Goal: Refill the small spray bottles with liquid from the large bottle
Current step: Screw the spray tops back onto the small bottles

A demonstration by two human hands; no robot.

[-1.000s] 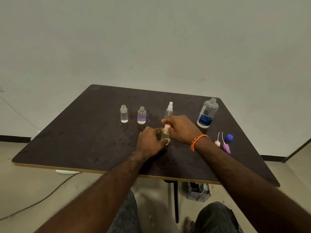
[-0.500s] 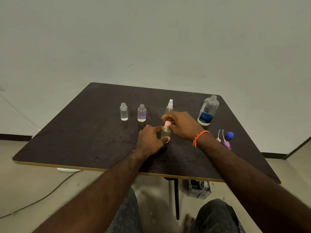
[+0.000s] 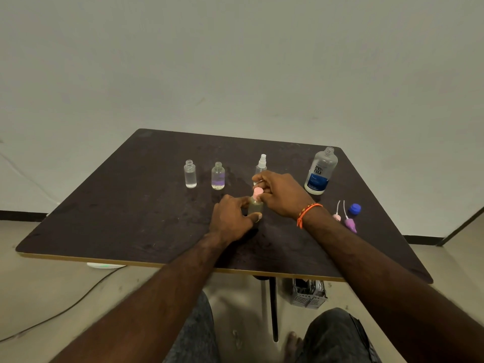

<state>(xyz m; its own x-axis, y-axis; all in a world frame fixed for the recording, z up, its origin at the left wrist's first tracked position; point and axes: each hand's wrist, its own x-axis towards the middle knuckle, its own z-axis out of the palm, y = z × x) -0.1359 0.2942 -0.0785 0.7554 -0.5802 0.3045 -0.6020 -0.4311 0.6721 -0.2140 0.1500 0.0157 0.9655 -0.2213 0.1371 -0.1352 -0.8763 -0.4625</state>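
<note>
My left hand (image 3: 231, 217) grips a small olive-tinted spray bottle (image 3: 255, 206) standing mid-table. My right hand (image 3: 281, 193) pinches its pink spray top (image 3: 258, 192) from above. Behind my right hand stands a clear small bottle with a white sprayer (image 3: 262, 163). To the left stand two uncapped small bottles: a clear one (image 3: 190, 174) and one with a purple band (image 3: 218, 176). The large bottle (image 3: 321, 171), uncapped with a blue label, stands at the right.
Right of my wrist lie a pink spray top (image 3: 337, 214), a purple spray top (image 3: 349, 221) and a blue cap (image 3: 355, 208). The dark table's front edge (image 3: 157, 263) is close. A grey basket (image 3: 309, 293) sits under the table; a cable (image 3: 65, 310) runs on the floor.
Both hands stay on the olive bottle; my right fingers have shifted slightly around the pink top. The head view has tilted a little.
</note>
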